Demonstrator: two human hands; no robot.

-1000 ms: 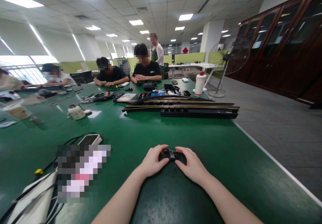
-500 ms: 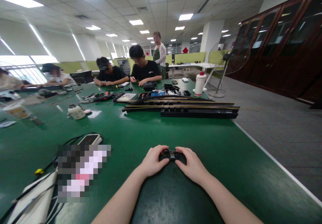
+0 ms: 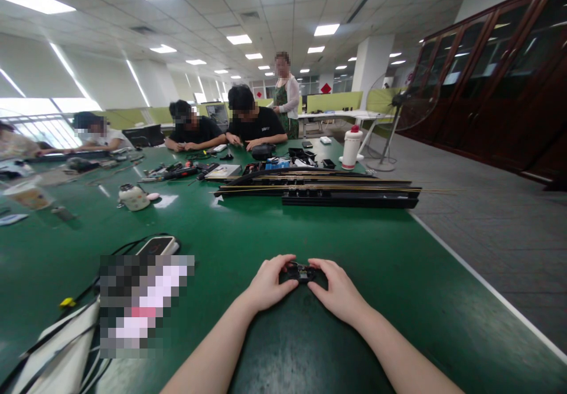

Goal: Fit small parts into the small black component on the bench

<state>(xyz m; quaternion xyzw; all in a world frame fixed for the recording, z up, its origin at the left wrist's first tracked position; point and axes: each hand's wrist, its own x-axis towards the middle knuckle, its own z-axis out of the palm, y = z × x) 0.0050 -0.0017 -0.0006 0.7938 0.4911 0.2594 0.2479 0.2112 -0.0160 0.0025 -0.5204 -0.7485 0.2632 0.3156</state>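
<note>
Both my hands rest on the green table [image 3: 248, 234] near its front edge and pinch a small black part [image 3: 300, 272] between them. My left hand [image 3: 267, 283] grips its left end with curled fingers. My right hand [image 3: 338, 290] holds its right end, fingers bent over it. The part is tiny, with a pale metallic spot in its middle, and lies low on the table top.
A stack of long black rails [image 3: 328, 190] lies across the table farther back. A white bottle with a red cap [image 3: 351, 147] stands beyond it. A dark device with cables [image 3: 158, 245] sits to my left. Several people sit at the far end; one stands.
My hands and the black part have stayed put. The standing person in the background has walked to the right, and a seated person has leaned forward.
</note>
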